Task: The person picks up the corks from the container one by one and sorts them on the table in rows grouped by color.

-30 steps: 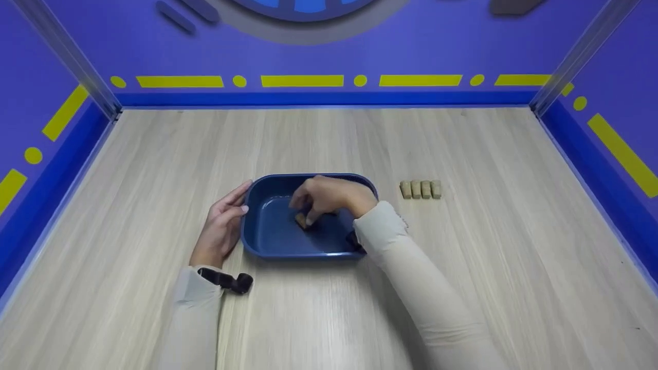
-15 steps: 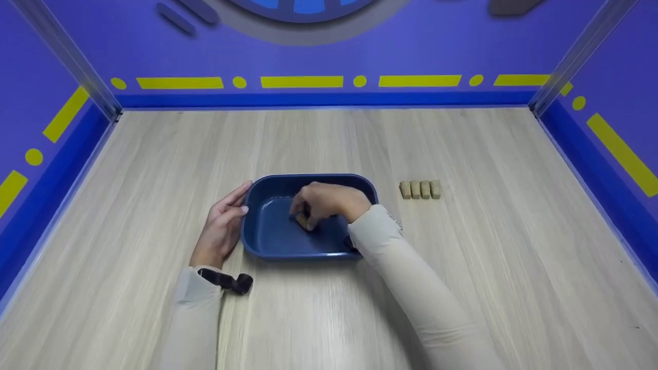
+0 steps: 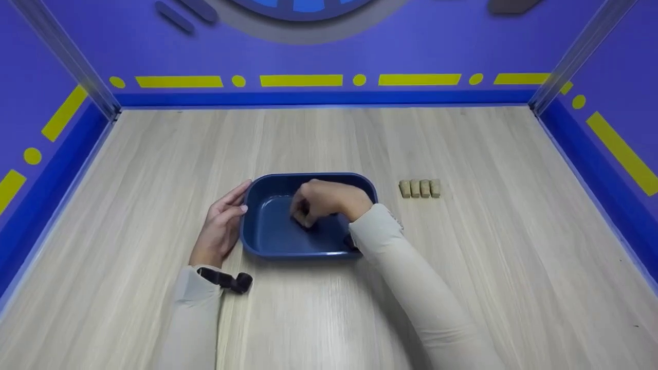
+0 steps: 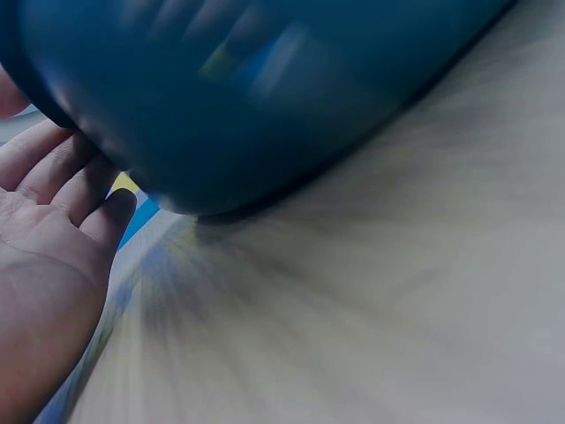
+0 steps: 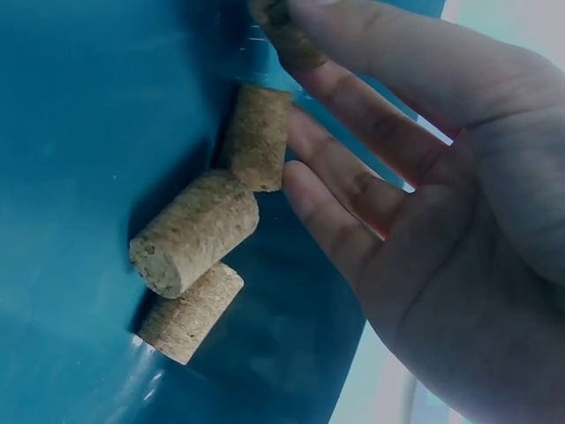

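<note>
Purple walls [image 3: 437, 46] with yellow markings enclose the pale wooden desk [image 3: 154, 159] I'm watching over. Near the middle sits a dark blue tub [image 3: 308, 255], and to the right of it, well apart on bare wood, four corks [image 3: 425, 188] stand side by side in a neat row.

My left hand [image 3: 218, 221] isn't clenched: its fingers, loosely straight, rest against the tub's left side and seem to be steadying it. My right hand [image 3: 326, 199] is down inside, and the right wrist view shows a pinched cork [image 5: 300, 44] between thumb and finger. Three loose corks [image 5: 194, 234] lie on the tub floor beside that hand — two overlap from this angle, and I can't tell whether one rests on the other.

As I judge it, four are lined up and four are left, counting the one in my grip — about halfway, if the row is where they belong. The hand could hide more from the head view.
</note>
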The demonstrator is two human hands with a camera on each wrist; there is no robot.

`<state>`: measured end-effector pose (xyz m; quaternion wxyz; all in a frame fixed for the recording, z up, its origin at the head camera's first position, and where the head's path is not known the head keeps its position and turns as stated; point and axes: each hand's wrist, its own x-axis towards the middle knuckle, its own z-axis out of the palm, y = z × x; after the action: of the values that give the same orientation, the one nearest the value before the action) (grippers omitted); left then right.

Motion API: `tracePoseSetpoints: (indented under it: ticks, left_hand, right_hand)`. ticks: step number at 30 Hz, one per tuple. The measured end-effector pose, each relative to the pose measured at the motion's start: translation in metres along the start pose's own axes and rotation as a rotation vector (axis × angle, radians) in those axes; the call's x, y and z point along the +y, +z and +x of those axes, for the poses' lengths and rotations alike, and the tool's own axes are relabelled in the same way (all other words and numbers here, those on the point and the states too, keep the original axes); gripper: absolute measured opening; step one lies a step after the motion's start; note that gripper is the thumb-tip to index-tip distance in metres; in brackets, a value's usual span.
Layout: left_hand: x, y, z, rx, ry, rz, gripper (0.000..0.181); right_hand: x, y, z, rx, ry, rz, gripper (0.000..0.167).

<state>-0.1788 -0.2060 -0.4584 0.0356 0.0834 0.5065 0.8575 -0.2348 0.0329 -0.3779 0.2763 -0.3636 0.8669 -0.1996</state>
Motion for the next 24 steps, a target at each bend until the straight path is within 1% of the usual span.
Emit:
tracePoseSetpoints:
  ticks: [3,9,14,16,18,20,22,24]
  left_hand:
    - [0.000,0.000,0.001,0.000,0.003,-0.001,0.055]
    - [-0.002,-0.002,-0.001,0.007,-0.002,0.023,0.056]
    - [-0.003,-0.002,-0.001,0.007,-0.009,0.014,0.056]
    - [-0.003,-0.002,-0.001,0.005,-0.007,0.007,0.056]
    - [-0.003,-0.002,0.000,-0.002,-0.003,0.001,0.055]
    - [-0.002,-0.002,0.000,-0.005,0.000,0.004,0.055]
    - [-0.002,-0.003,0.000,-0.014,0.004,0.007,0.054]
    - [-0.001,-0.003,0.001,-0.021,0.005,0.013,0.054]
  right_hand:
    - [0.001,-0.002,-0.002,0.006,-0.021,0.024,0.029]
    - [0.003,-0.007,-0.006,-0.002,-0.052,0.070,0.022]
    - [0.003,-0.015,-0.013,-0.008,-0.085,0.069,0.016]
    - [0.003,-0.020,-0.017,0.002,-0.088,0.082,0.020]
    - [0.003,-0.025,-0.021,0.012,-0.079,0.101,0.027]
    - [0.002,-0.030,-0.027,0.042,-0.063,0.105,0.035]
    - [0.004,-0.035,-0.033,0.075,-0.049,0.092,0.040]
    - [0.006,-0.039,-0.039,0.111,-0.045,0.068,0.040]
